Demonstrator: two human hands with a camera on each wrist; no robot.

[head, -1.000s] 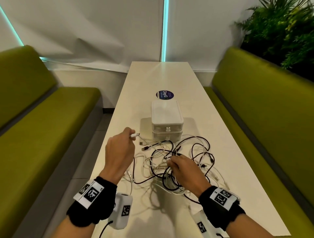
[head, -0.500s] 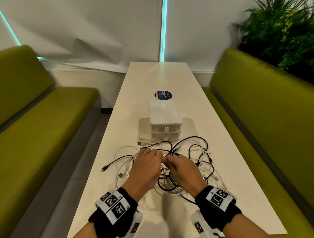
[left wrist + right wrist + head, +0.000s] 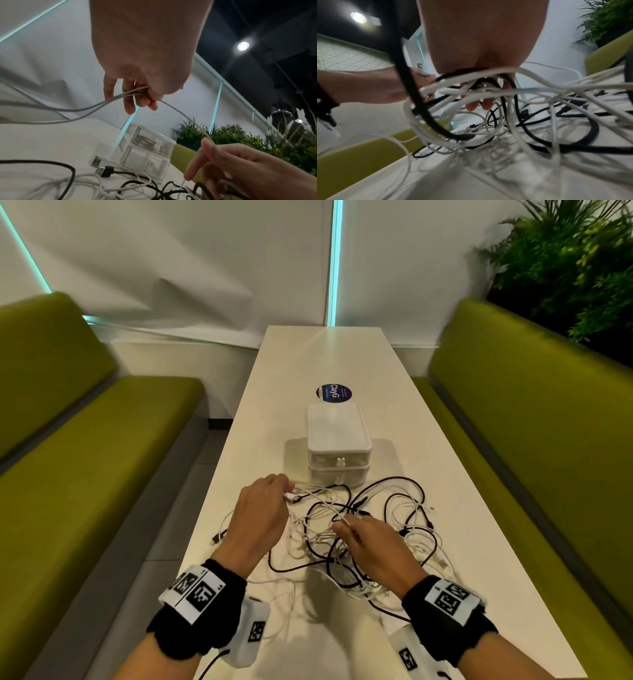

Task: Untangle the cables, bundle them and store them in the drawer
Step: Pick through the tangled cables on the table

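Our left hand [image 3: 260, 515] pinches the white cable [image 3: 185, 115] near its plug; it slants down-right into our right hand [image 3: 373, 546], fingers curled on it above the tangle [image 3: 394, 529]; drawer box [image 3: 338, 450] just beyond.

The cables [image 3: 373, 529] were a mix of black and white on a cream desk [image 3: 322, 361]. The drawer box [image 3: 338, 440] was white, the benches [image 3: 82, 460] olive green, and the wristbands [image 3: 198, 601] black with black-and-white square markers.

your head view is bright and even, with glare on the desk [image 3: 318, 354] and soft shadows. wrist views bend at the edges; near cables [image 3: 488, 86] blur, and a ceiling lamp [image 3: 243, 46] flares.
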